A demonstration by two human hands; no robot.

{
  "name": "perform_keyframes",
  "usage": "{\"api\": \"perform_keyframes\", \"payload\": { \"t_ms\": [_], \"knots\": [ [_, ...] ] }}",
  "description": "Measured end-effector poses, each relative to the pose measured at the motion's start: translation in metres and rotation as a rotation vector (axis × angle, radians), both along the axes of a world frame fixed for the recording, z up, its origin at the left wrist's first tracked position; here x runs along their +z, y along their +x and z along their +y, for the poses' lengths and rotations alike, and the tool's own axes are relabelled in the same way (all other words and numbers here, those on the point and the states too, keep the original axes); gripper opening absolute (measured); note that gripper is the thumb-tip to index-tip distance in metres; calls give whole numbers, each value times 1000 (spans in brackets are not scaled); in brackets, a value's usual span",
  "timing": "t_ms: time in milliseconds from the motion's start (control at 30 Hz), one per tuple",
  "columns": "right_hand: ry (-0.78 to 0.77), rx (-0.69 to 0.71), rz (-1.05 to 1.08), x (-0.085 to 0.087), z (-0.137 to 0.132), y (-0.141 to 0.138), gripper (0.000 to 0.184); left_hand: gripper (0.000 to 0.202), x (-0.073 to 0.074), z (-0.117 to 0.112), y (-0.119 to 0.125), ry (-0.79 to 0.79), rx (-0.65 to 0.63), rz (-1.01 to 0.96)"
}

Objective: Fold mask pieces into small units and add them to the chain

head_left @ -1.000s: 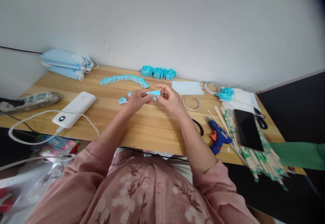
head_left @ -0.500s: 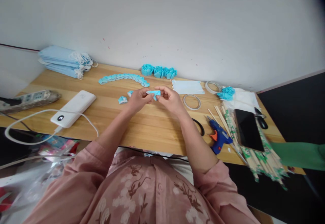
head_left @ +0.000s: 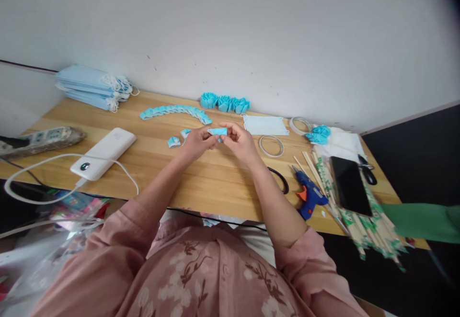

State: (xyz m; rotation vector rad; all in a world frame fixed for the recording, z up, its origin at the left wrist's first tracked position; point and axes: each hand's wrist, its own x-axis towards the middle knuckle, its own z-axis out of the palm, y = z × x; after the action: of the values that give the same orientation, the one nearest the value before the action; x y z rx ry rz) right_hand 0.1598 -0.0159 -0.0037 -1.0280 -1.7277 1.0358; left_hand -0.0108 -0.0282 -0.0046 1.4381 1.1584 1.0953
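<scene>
Between my fingertips, above the middle of the table, is a small folded piece of light-blue mask fabric (head_left: 218,131). My left hand (head_left: 197,142) pinches its left end, and my right hand (head_left: 239,141) pinches its right end. Two similar folded blue-and-white pieces lie beside my left hand: one piece (head_left: 174,141) in the open, the other piece (head_left: 185,133) partly behind the hand. Beyond them curves a row of folded blue pieces (head_left: 176,110). Blue fabric flowers (head_left: 224,103) sit at the wall, and a flat face mask (head_left: 266,125) lies right of my right hand.
Stacked masks (head_left: 93,87), a power strip (head_left: 43,140) and a white power bank (head_left: 104,153) occupy the left. To the right are tape rolls (head_left: 271,154), a black ring (head_left: 283,181), a blue glue gun (head_left: 309,192), wrapped chopsticks (head_left: 375,233), a phone (head_left: 350,185) and another blue flower (head_left: 319,134).
The blue piece's lower flap shows less, and its upper part now looks like a straighter band. Both hands stay in almost the same place, still pinching it.
</scene>
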Motion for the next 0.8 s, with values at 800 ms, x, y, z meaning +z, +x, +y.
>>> {"api": "perform_keyframes", "payload": {
  "t_ms": [800],
  "knots": [
    [-145, -10, 137, 6, -5, -6, 32, 21, 3, -7, 2, 4, 54, 14]
  ]
}}
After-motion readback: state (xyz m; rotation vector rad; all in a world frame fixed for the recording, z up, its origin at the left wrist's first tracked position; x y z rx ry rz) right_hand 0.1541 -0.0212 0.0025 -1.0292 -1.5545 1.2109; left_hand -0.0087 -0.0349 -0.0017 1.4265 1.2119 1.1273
